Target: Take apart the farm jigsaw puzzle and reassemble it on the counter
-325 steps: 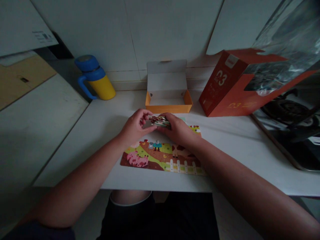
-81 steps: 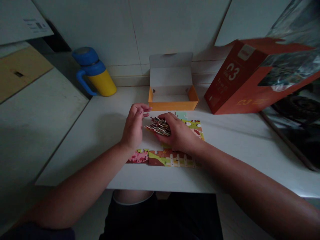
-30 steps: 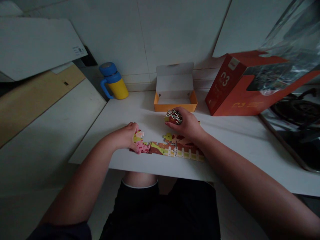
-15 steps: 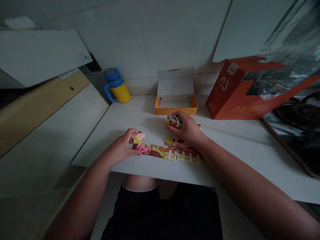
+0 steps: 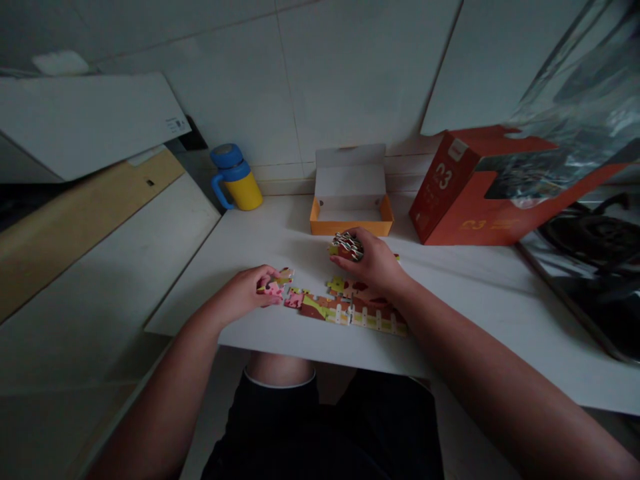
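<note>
A strip of joined puzzle pieces (image 5: 350,310) lies near the front edge of the white table (image 5: 480,300). My left hand (image 5: 247,297) is closed on a pink and yellow puzzle piece (image 5: 274,285), pulled off the strip's left end. Fingers of my right hand (image 5: 373,263) wrap a stack of loose puzzle pieces (image 5: 346,245), held just above the strip. An open orange box (image 5: 350,217) with a white lid stands behind the stack.
A blue and yellow mug (image 5: 235,179) stands at the back left against the tiled wall. A large orange carton (image 5: 480,193) lies at the back right, beside a dark stovetop (image 5: 590,267). Left of the table runs a lower white surface (image 5: 100,280).
The puzzle has shrunk from a full picture to a bottom strip. My left hand has just lifted the leftmost piece away from it. My right hand's stack stays in place.
</note>
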`<state>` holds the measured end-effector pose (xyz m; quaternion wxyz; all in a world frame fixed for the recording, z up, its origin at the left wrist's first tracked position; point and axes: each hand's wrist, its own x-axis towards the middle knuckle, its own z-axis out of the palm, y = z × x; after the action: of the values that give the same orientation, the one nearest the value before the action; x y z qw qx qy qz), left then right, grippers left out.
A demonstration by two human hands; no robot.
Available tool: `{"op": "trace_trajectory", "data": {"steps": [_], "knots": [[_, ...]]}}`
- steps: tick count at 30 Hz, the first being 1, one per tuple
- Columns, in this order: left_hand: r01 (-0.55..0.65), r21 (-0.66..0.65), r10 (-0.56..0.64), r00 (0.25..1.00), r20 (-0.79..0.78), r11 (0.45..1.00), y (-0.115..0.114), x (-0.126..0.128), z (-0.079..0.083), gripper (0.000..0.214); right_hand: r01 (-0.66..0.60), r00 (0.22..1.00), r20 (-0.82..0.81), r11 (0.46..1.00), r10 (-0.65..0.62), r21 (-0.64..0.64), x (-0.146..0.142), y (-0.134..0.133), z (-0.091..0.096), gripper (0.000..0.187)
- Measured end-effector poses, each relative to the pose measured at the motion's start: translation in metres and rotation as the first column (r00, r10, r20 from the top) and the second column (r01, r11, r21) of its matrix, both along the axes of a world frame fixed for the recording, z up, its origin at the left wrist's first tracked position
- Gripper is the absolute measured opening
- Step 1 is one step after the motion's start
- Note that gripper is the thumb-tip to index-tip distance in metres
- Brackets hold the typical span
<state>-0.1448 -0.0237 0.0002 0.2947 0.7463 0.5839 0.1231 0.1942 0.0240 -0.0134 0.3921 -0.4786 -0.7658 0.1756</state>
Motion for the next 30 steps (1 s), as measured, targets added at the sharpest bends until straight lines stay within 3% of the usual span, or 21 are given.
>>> {"op": "trace_trajectory", "data": {"steps": [4, 9, 13, 17, 21, 23, 30], "knots": [[-0.007, -0.053, 0.01, 0.998, 0.063, 0.999, 0.003, 0.0, 0.003, 0.041, -0.001, 1.0, 0.003, 1.0, 0.001, -0.031, -0.001, -0.001, 0.001, 0.047], [0.064, -0.37, 0.089, 0.92, 0.382, 0.927, 0.005, -0.006, 0.004, 0.039, -0.017, 1.0, 0.012, 1.0, 0.017, -0.019, 0.0, -0.001, 0.002, 0.044], [0.035, -0.315, 0.127, 0.869, 0.478, 0.948, 0.015, -0.002, -0.002, 0.037, -0.033, 0.999, 0.018, 0.999, 0.033, -0.009, 0.0, -0.001, 0.001, 0.045], [-0.045, -0.091, 0.073, 0.941, 0.331, 0.995, 0.029, 0.011, -0.007, 0.036, -0.031, 0.999, 0.027, 0.999, 0.031, -0.023, -0.002, -0.003, 0.001, 0.047], [0.048, 0.128, -0.058, 0.996, 0.073, 0.991, 0.032, 0.02, 0.0, 0.036, -0.037, 0.999, 0.027, 0.999, 0.038, -0.017, -0.001, -0.004, 0.004, 0.045], [0.085, 0.129, -0.088, 0.996, 0.023, 0.988, 0.03, 0.022, 0.005, 0.037, -0.042, 0.999, 0.024, 0.999, 0.042, -0.013, -0.001, -0.003, 0.006, 0.045], [0.032, -0.002, -0.032, 0.996, -0.085, 0.999, 0.037, 0.024, 0.007, 0.037, -0.056, 0.998, 0.015, 0.998, 0.057, -0.013, -0.001, -0.003, 0.004, 0.044]]}}
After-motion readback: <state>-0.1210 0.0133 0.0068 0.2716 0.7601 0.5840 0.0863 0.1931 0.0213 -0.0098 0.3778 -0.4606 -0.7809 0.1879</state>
